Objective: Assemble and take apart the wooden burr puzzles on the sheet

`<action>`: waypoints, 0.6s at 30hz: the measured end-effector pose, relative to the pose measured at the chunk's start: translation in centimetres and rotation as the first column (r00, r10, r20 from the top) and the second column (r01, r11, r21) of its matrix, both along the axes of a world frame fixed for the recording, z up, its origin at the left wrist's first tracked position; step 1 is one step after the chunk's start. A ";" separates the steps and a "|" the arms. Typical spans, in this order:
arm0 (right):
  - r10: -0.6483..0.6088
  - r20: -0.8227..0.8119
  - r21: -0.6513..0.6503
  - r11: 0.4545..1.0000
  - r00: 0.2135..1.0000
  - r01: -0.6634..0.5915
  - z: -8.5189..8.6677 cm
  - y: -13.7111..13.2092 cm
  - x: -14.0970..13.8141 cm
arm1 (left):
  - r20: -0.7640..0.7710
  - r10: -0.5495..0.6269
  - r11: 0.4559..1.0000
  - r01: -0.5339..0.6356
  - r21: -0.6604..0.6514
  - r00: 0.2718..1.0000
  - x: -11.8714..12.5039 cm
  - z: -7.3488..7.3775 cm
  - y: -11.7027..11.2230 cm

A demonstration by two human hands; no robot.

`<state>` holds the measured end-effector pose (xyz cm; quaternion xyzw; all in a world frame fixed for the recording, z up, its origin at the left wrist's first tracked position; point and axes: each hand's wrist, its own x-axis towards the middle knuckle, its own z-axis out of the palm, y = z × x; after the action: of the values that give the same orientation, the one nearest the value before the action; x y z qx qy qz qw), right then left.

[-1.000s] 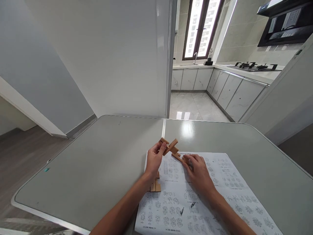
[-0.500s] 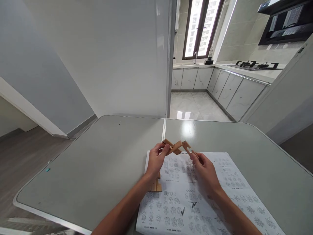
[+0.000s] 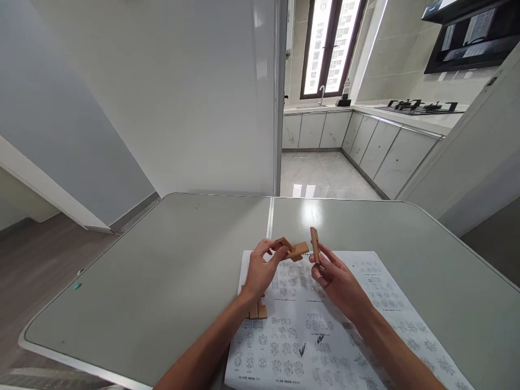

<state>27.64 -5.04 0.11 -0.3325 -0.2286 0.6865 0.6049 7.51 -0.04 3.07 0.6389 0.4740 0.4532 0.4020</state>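
My left hand [image 3: 260, 271] is closed on two crossed wooden puzzle pieces [image 3: 293, 249], held just above the printed sheet [image 3: 325, 330]. My right hand [image 3: 335, 279] pinches a single wooden bar [image 3: 314, 245] upright, a short way to the right of the crossed pieces and not touching them. Several more wooden pieces [image 3: 257, 310] lie on the sheet's left edge, partly hidden under my left wrist.
The sheet, covered with small puzzle diagrams, lies on a grey-green folding table [image 3: 162, 271] with a seam down its middle. A small teal speck [image 3: 76, 285] sits near the table's left edge. A white wall stands behind; a kitchen opens beyond.
My right hand picked one wooden bar up from the sheet, raised it and turned it upright beside the crossed pieces. My left hand lowered its pieces slightly.
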 end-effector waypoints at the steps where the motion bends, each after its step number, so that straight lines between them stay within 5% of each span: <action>1: 0.015 -0.010 0.010 1.000 1.000 -0.014 0.1 -0.1 0.0 | -0.006 -0.007 1.000 0.007 0.009 1.000 0.0 0.0 0.0; 10: 0.128 -0.076 0.060 0.991 0.989 -0.124 0.9 -0.6 -0.4 | -0.043 -0.028 0.997 0.031 0.068 0.999 0.1 0.1 -0.1; 18: 0.101 -0.076 -0.007 0.995 0.992 -0.102 1.1 -0.6 -0.7 | -0.015 -0.031 0.994 0.032 0.105 0.999 0.4 0.5 -0.3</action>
<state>26.91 -5.66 1.20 -0.2976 -0.2183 0.7297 0.5755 7.89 -0.32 3.54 0.6696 0.4421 0.4668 0.3718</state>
